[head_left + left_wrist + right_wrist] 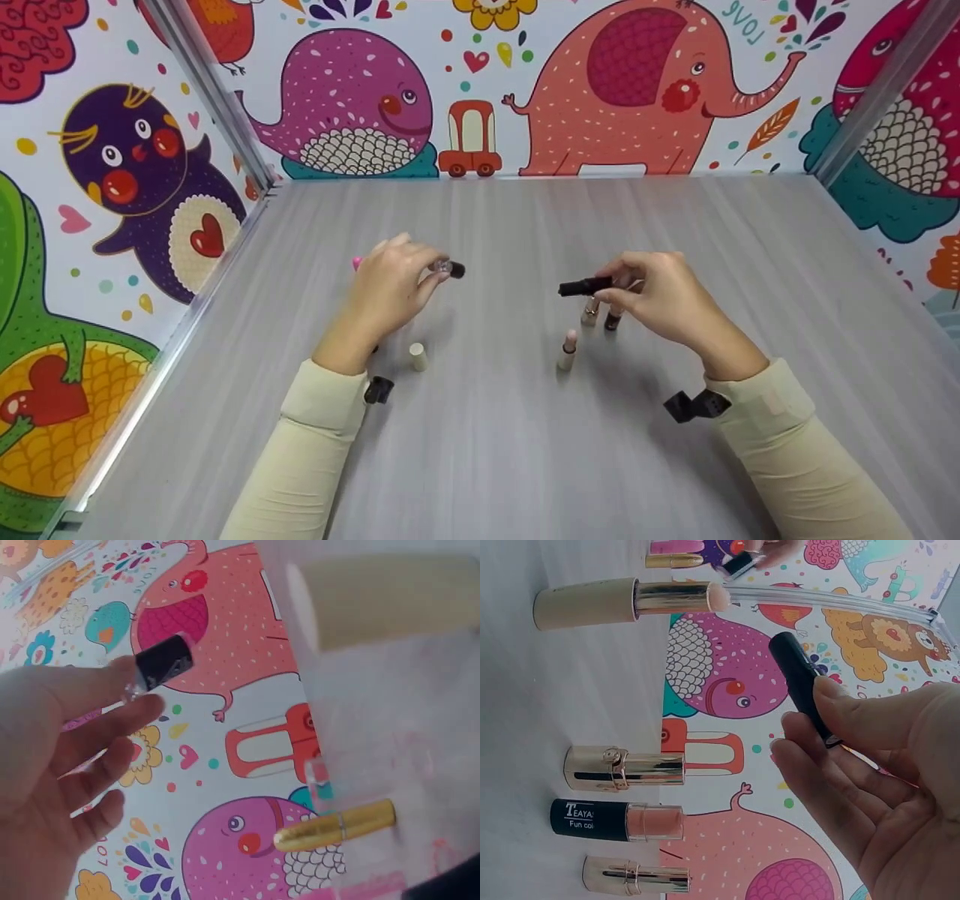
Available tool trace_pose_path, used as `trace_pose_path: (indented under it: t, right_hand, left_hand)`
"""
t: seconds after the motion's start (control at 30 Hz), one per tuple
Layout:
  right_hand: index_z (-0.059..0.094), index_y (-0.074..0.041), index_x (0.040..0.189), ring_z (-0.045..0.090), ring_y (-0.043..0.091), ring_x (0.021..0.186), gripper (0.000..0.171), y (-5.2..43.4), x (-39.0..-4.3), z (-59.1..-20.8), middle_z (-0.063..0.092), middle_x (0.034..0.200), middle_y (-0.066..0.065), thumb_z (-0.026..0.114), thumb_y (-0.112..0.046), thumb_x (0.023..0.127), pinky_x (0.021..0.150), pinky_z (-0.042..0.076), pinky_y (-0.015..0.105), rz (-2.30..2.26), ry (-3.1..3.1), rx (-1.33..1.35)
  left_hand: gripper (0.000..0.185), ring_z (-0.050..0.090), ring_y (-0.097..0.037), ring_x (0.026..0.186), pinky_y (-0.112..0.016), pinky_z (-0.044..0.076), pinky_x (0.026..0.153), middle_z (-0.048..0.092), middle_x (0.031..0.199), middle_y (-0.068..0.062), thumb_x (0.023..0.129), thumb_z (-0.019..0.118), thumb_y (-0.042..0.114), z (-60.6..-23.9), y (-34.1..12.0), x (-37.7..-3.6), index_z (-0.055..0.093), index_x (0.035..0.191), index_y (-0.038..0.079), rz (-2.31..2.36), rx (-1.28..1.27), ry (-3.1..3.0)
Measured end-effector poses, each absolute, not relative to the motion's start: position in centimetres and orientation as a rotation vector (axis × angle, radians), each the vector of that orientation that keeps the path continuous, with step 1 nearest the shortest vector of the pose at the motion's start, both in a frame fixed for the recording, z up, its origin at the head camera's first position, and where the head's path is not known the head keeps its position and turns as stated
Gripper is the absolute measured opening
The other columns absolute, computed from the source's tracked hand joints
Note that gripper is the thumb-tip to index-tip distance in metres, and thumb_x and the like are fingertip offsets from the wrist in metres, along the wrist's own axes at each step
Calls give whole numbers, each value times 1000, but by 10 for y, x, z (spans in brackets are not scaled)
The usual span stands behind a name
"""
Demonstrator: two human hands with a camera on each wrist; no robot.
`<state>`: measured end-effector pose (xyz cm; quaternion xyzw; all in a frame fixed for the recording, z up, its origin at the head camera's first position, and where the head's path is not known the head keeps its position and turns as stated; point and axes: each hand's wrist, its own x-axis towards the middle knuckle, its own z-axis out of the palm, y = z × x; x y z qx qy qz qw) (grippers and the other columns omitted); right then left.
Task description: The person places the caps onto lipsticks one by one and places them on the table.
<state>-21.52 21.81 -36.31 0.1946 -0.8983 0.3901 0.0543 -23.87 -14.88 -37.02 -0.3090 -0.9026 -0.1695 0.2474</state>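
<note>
My left hand (396, 283) pinches a small black cap with a clear end (163, 662) between thumb and forefinger, raised over the table. Across from it, my right hand (654, 291) grips a slim black lipstick tube (799, 679) between thumb and fingers, its far end pointing left. Below the right hand stand a gold lipstick (626, 769), a black lipstick with white lettering (591, 820) and another gold one (634, 875), all upright. Nearer the person is a cream lipstick (568, 351) with its pale pink bullet showing.
A cream cap (418, 357) stands on the grey table (487, 435) near the left wrist. The left wrist view shows a gold tube (337, 826) beside clear, pink-edged items. Something pink (357, 262) peeks out behind the left hand. Printed cartoon panels (480, 75) wall the table.
</note>
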Motion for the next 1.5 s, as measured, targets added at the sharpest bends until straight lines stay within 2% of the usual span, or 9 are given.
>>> trace_pose_path:
  t: [0.23,0.37,0.6,1.1,1.2,1.5]
  right_hand:
    - [80,-5,104,74,14,69,18,216,-213,-363,75,82,4,87,-2,88,62,58,23,1184,-2696,593]
    - [81,-6,104,75,15,70,19,213,-211,-363,76,82,3,87,-1,87,63,61,25,1228,-2672,574]
    - [81,-6,105,74,16,71,19,204,-206,-362,79,86,4,87,-4,88,63,59,22,1307,-2587,567]
    - [81,-9,106,75,15,71,19,198,-200,-361,81,88,2,87,-5,88,65,59,21,1378,-2478,632]
    - [81,-8,107,76,19,73,19,197,-198,-359,81,89,2,87,-6,89,66,59,21,1387,-2491,630]
    - [81,-9,108,76,21,73,19,195,-196,-358,80,89,2,87,-8,90,67,59,22,1382,-2520,619]
  left_hand:
    - [20,63,-22,86,-38,52,76,81,103,-5,96,81,17,-365,-138,-232,81,114,8,-622,-828,-2414]
    - [19,64,-21,86,-36,53,75,78,100,-3,96,81,15,-364,-131,-226,81,114,9,-728,-842,-2397]
    - [19,66,-15,87,-31,53,72,75,95,-1,95,82,12,-364,-118,-218,81,114,10,-893,-876,-2331]
    - [20,70,-15,91,-29,58,81,77,99,-1,96,82,17,-365,-103,-210,81,115,11,-943,-938,-2323]
    - [21,70,-17,91,-30,58,82,77,100,-1,96,82,17,-365,-101,-209,80,115,11,-943,-946,-2325]
    - [18,69,-16,89,-30,58,81,76,98,-1,96,82,15,-368,-96,-208,80,113,9,-947,-1002,-2273]
